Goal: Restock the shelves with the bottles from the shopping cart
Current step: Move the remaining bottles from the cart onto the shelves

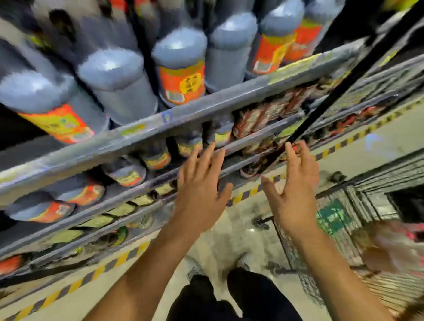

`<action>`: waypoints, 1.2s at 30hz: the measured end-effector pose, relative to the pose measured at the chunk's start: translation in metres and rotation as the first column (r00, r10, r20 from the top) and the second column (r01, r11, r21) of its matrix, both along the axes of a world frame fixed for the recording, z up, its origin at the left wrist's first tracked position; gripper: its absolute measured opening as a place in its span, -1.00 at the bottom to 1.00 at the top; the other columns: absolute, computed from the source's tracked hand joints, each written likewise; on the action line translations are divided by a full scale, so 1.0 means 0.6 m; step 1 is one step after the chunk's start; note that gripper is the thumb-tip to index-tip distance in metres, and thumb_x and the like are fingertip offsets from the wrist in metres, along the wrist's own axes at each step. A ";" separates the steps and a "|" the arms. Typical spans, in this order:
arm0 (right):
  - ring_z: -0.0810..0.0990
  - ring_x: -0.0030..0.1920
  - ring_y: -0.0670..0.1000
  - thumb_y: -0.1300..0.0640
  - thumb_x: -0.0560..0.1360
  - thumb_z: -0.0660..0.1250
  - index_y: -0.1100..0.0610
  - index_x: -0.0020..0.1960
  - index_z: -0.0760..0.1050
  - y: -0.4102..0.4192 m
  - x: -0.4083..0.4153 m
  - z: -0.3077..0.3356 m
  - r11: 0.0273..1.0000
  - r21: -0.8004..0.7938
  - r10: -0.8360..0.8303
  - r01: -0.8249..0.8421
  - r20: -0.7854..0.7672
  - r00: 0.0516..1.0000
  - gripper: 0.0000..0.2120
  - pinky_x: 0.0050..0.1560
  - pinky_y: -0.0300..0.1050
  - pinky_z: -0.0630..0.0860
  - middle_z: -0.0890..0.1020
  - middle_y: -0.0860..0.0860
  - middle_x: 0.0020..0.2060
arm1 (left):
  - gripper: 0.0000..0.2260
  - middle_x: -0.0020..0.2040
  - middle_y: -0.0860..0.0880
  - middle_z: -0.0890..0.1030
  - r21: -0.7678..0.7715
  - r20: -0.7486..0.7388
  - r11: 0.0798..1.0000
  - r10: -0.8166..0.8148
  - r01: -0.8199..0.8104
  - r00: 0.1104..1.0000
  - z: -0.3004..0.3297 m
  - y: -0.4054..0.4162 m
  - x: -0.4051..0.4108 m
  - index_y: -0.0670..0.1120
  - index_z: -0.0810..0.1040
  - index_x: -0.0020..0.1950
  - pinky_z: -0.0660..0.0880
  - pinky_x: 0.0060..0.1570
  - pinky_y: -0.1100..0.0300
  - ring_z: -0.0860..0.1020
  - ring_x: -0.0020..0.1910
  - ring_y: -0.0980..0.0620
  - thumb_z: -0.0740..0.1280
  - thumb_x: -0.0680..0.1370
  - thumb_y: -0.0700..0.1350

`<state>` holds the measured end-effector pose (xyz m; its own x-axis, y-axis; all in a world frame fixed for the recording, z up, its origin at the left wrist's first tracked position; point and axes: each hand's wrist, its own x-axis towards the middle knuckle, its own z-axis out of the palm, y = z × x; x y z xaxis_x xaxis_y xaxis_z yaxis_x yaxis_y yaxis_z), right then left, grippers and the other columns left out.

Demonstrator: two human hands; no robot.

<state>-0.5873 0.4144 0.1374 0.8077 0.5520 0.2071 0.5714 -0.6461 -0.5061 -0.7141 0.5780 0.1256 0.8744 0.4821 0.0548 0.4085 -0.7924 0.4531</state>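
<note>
Dark bottles with orange and yellow labels (pixel 180 70) stand in rows on the upper grey shelf (pixel 208 105). More of the same bottles (pixel 126 171) fill the shelves below. My left hand (pixel 200 186) hangs in front of the lower shelves, fingers straight and spread, holding nothing. Beside it, my right hand (pixel 294 194) is also empty with its fingers spread. The wire shopping cart (pixel 343 213) is at the right, just past my right hand. The picture is blurred.
A black upright post (pixel 341 76) splits the shelving at the right. Yellow and black tape (pixel 121 258) runs along the floor at the shelf base. My legs and shoes (pixel 225 293) are below on the pale floor. A blurred pinkish shape (pixel 395 248) lies in the cart.
</note>
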 end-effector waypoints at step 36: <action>0.11 0.59 0.07 0.15 0.40 0.58 0.17 0.63 0.00 -0.676 0.261 -0.679 -0.114 -0.135 -0.777 0.984 -0.605 -0.173 0.02 0.58 -0.15 0.01 0.19 0.09 0.59 | -0.11 0.66 0.02 -0.04 -0.497 -0.410 0.632 -0.775 0.594 0.482 -0.618 -0.732 0.594 0.04 -0.13 0.66 -0.04 0.55 0.06 -0.07 0.63 -0.02 0.43 0.55 0.07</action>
<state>-0.4307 0.0087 -0.2697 0.4110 -0.8189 -0.4007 -0.7533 -0.0574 -0.6552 -0.3578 0.1389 -0.2453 0.7431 -0.3726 -0.5558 0.0175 -0.8195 0.5728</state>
